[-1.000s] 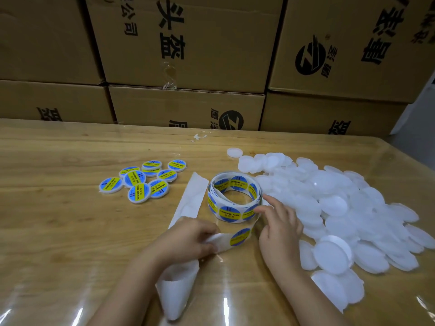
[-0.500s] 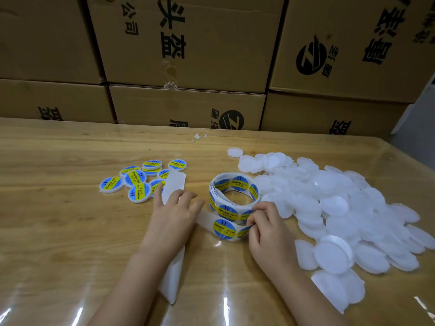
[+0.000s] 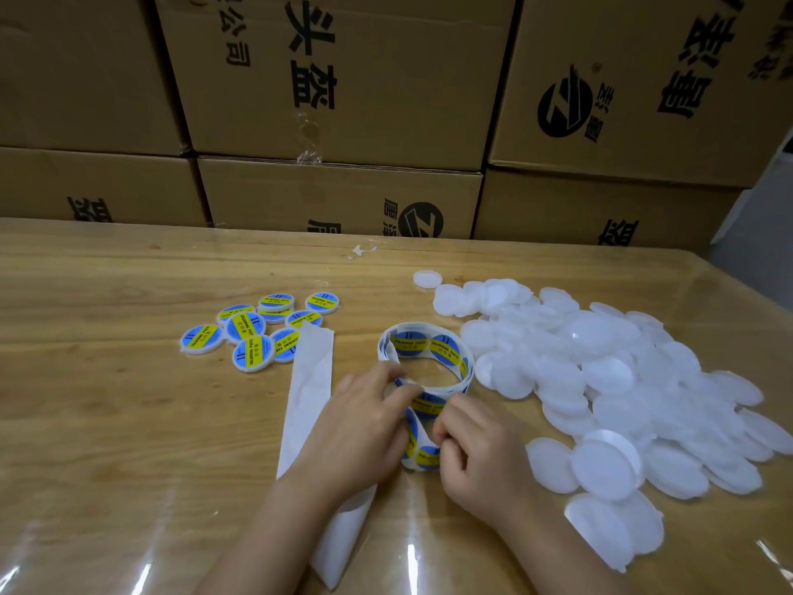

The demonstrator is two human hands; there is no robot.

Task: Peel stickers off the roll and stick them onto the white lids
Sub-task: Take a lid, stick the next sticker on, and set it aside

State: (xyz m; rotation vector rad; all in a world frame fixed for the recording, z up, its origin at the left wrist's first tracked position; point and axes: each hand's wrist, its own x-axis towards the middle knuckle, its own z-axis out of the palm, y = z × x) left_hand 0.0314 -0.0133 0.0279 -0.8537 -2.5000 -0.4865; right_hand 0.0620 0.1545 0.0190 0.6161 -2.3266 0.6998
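Boxes (image 3: 386,79) wall the surface (image 3: 107,423); your left grip (image 3: 364,423) holds the sticker roll (image 3: 433,350) at its centre, and your right grip (image 3: 476,453) pinches its loose strip (image 3: 414,427). You're peeling; next, free one sticker for the white lids (image 3: 622,380) alongside.

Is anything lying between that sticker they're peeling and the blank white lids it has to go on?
Nothing visible does. Both the left hand and right hand pinch the sticker strip, and the white lids lie just beyond the right hand, only bare table between. The sticker roll stands farther back, off that path.
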